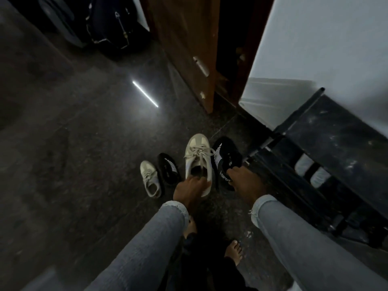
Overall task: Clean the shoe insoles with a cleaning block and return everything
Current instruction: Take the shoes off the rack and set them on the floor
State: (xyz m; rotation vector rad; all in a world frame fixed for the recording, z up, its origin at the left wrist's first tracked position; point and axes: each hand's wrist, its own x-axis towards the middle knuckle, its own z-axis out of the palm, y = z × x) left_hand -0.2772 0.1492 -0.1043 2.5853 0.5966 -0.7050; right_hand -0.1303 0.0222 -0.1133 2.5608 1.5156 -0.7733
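Note:
My left hand (189,191) grips the heel collar of a beige lace-up sneaker (198,160), which hangs above the dark floor with its toe pointing away. My right hand (245,183) grips the heel of a black sneaker (225,158) with white stripes, held just right of the beige one. On the floor to the left lie the matching beige sneaker (150,178) and the matching black striped sneaker (169,169), side by side. No cleaning block or loose insole is in view.
A black metal shoe rack (327,156) stands at the right against a white wall. A brown wooden door (189,45) stands ahead, dark bags (109,24) at the far left. My bare feet (234,252) are below on the dark stone floor.

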